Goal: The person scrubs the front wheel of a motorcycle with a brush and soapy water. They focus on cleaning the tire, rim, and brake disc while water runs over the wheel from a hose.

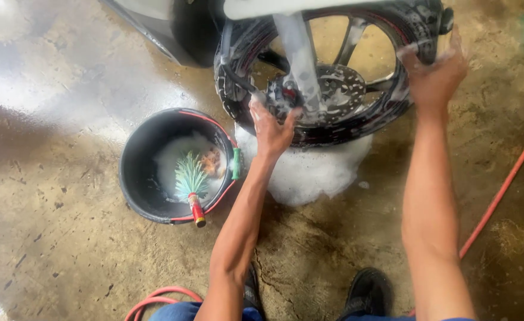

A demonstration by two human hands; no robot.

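Observation:
A soapy motorcycle wheel with a black tyre and a brake disc stands in front of me on the wet floor. My left hand reaches to the hub by the fork leg, fingers spread against the foamy metal, holding nothing that I can see. My right hand is up at the right side of the tyre, blurred, its fingers pressed on the rubber. White foam is heaped under the wheel.
A black bucket with a red rim stands left of the wheel, holding soapy water, a green bristle brush with a red handle and an orange sponge. A red hose runs along the right. My shoes are below.

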